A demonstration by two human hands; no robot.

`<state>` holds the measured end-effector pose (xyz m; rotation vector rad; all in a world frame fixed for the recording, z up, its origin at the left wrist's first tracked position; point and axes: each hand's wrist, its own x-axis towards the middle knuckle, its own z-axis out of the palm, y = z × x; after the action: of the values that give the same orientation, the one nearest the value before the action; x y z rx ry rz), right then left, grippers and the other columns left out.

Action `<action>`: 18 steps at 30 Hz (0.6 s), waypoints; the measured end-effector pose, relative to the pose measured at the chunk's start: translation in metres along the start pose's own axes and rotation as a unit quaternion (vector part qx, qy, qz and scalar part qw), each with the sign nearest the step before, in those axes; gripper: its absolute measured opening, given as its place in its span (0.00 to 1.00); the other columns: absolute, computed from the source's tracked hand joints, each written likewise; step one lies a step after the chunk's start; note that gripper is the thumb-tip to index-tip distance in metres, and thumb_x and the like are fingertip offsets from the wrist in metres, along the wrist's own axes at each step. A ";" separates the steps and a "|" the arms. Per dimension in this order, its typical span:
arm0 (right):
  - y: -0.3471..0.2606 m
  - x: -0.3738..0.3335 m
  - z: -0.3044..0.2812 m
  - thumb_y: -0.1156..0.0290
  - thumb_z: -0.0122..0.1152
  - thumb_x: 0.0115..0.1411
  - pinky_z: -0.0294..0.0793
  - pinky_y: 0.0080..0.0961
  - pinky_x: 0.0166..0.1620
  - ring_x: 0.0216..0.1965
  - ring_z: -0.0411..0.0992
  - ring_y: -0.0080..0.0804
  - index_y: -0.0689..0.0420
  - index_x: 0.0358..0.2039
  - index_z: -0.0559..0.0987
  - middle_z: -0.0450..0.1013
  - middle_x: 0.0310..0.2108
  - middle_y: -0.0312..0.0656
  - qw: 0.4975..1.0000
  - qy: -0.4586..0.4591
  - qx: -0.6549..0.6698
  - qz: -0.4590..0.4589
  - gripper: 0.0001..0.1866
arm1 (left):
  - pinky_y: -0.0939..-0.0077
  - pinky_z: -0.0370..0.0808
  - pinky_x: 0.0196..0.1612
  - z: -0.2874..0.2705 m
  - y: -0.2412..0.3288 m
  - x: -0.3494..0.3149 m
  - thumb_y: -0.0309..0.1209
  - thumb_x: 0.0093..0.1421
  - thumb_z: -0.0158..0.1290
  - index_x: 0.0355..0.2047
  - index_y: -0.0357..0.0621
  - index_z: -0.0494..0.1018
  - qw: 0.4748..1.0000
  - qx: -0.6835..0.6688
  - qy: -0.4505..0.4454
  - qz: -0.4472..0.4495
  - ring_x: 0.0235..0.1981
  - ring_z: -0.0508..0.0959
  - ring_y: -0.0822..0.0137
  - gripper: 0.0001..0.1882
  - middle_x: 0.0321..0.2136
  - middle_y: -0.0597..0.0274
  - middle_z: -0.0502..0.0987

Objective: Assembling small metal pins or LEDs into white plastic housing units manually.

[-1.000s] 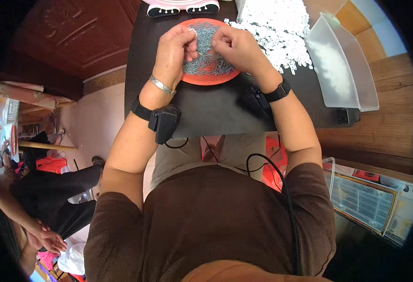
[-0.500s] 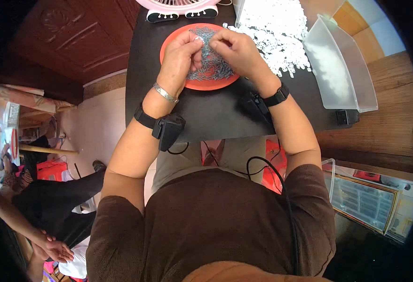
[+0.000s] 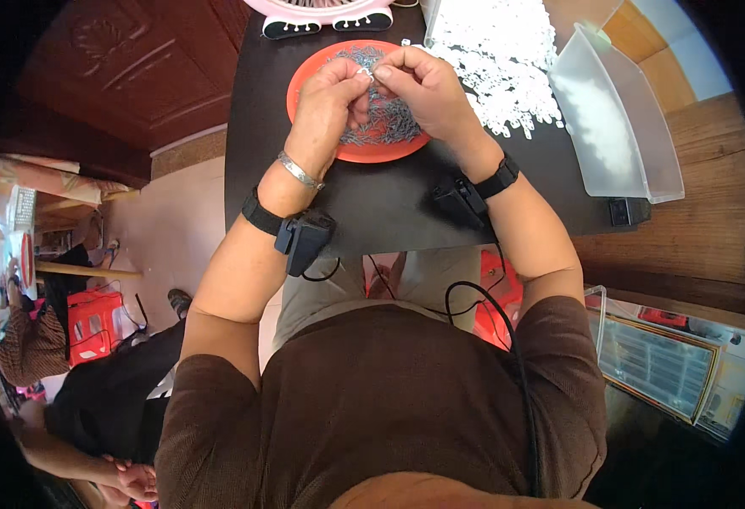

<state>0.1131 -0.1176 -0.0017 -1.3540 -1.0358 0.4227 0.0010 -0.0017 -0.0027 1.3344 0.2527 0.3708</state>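
Above a round orange plate [image 3: 362, 156] of thin grey nails [image 3: 396, 124], my two hands meet fingertip to fingertip. My left hand [image 3: 326, 100] is closed, pinching a small white plastic clip [image 3: 365, 73] between thumb and forefinger. Thumb and forefinger of my right hand [image 3: 430, 95] are also pressed together, right beside the clip; whatever they hold is too small and hidden to make out. To the right of the plate, a big heap of similar white clips [image 3: 508, 81] spreads over the black table [image 3: 381, 204].
A translucent plastic bin [image 3: 603, 127] stands at the table's right side, with a small black box [image 3: 625, 211] near the corner. The pink base of a fan [image 3: 326, 15] is at the far edge. Black cables [image 3: 495, 310] hang by my lap. Another person's hand [image 3: 137, 481] shows at lower left.
My right fingertips have moved left and now meet my left ones at the clip. At lower left, the other person's arm and hand have shifted down and right.
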 end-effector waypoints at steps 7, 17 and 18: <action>0.000 0.002 -0.012 0.71 0.52 0.59 0.65 0.14 0.35 0.29 0.63 0.15 0.61 0.29 0.72 0.67 0.25 0.30 0.994 -0.032 -0.108 0.007 0.07 | 0.86 0.60 0.23 0.001 0.000 0.000 0.31 0.61 0.43 0.25 0.46 0.67 0.998 0.057 0.004 0.012 0.18 0.66 0.79 0.08 0.17 0.71 0.68; -0.004 0.001 -0.005 0.68 0.53 0.56 0.66 0.20 0.27 0.21 0.64 0.20 0.62 0.26 0.74 0.69 0.18 0.37 0.988 -0.016 -0.143 -0.062 0.09 | 0.85 0.63 0.24 -0.001 -0.004 0.001 0.30 0.61 0.43 0.25 0.45 0.66 0.995 0.101 -0.011 0.022 0.19 0.66 0.78 0.08 0.17 0.70 0.67; -0.005 0.001 -0.005 0.68 0.53 0.56 0.66 0.20 0.27 0.21 0.64 0.20 0.62 0.26 0.74 0.69 0.18 0.37 0.988 -0.016 -0.143 -0.062 0.09 | 0.85 0.63 0.24 -0.001 -0.004 0.001 0.31 0.60 0.43 0.25 0.45 0.66 0.994 0.102 -0.012 0.023 0.19 0.66 0.78 0.08 0.17 0.70 0.67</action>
<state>0.1159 -0.1211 0.0033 -1.5300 -1.2344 0.2080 0.0018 -0.0018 -0.0071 1.5469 0.2449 0.3748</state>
